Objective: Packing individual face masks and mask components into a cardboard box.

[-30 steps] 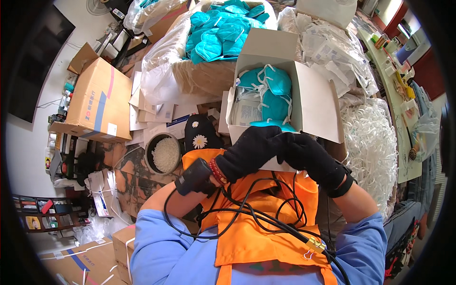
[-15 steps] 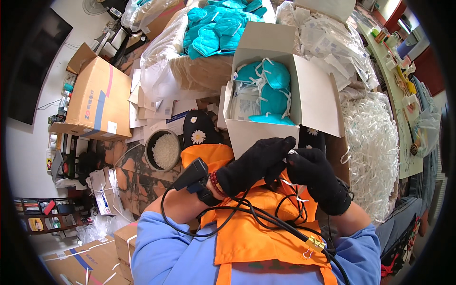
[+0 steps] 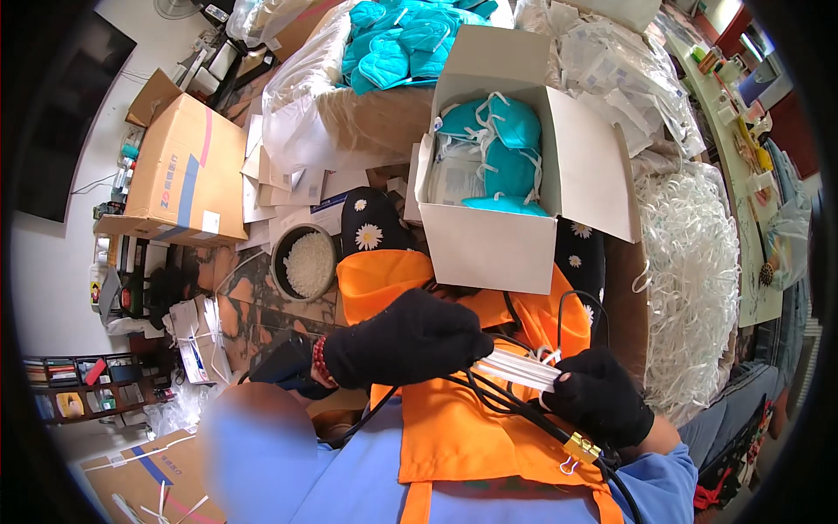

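Patterned floor, box ahead, cables beneath, both hands tight around white strips.

Your left hand, at six o'clock, and right hand, at four, have come apart; white bands now stretch between them.

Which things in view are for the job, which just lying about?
Likely in the job:
white bands, gripped by left hand and right hand
open white box
teal masks inside it
heap of white straps, right

Seemingly just around:
fan, upper left
black wall screen, left
shelf unit, lower left
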Demonstrator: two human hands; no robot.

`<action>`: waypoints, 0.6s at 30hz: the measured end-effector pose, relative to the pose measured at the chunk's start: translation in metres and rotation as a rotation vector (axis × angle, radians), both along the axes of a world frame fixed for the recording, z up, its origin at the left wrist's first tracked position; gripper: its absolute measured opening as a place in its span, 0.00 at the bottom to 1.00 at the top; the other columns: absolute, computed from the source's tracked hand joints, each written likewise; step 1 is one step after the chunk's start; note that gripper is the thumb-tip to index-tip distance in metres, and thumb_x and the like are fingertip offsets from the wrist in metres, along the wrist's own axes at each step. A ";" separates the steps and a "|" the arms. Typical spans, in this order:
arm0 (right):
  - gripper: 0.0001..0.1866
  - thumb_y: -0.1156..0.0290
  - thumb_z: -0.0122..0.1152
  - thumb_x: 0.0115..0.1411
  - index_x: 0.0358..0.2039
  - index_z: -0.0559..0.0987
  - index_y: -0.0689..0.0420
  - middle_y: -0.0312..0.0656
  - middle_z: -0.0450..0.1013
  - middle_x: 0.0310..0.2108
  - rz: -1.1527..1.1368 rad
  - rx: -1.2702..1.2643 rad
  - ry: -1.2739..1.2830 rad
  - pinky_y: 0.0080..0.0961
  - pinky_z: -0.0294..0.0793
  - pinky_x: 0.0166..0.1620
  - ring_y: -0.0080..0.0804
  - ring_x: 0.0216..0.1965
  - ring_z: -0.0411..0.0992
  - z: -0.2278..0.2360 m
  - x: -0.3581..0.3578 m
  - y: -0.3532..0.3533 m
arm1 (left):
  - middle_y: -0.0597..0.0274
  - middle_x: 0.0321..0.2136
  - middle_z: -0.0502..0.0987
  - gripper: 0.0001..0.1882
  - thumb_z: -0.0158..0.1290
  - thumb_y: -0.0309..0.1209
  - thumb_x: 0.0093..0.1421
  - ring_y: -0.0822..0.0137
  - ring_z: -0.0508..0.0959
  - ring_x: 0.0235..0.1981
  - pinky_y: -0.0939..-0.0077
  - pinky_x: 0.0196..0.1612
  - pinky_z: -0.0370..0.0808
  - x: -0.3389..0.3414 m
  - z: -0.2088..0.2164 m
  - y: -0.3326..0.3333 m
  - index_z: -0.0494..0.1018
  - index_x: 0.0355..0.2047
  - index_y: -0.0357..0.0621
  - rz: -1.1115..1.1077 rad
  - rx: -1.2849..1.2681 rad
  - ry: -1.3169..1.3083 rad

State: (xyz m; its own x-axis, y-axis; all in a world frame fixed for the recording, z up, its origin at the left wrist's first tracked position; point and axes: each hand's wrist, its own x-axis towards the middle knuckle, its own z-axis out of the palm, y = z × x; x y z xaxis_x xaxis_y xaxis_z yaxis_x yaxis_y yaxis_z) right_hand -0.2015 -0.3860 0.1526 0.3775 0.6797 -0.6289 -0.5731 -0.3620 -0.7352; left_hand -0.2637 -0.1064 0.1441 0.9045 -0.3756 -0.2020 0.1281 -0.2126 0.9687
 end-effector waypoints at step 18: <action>0.13 0.68 0.55 0.64 0.36 0.78 0.67 0.36 0.75 0.23 0.073 0.110 -0.411 0.18 0.69 0.30 0.16 0.26 0.70 -0.031 0.033 0.046 | 0.68 0.19 0.73 0.43 0.22 0.70 0.60 0.76 0.67 0.14 0.84 0.17 0.63 0.046 -0.041 -0.022 0.74 0.31 0.45 0.183 -0.396 0.596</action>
State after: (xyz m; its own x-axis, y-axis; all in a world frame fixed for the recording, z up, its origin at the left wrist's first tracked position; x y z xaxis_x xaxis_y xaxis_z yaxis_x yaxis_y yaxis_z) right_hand -0.1689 -0.3397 0.1216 0.5299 0.7683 -0.3590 -0.2008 -0.2976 -0.9333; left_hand -0.2177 -0.1284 0.1036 0.7389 -0.3764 -0.5588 0.6562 0.2140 0.7236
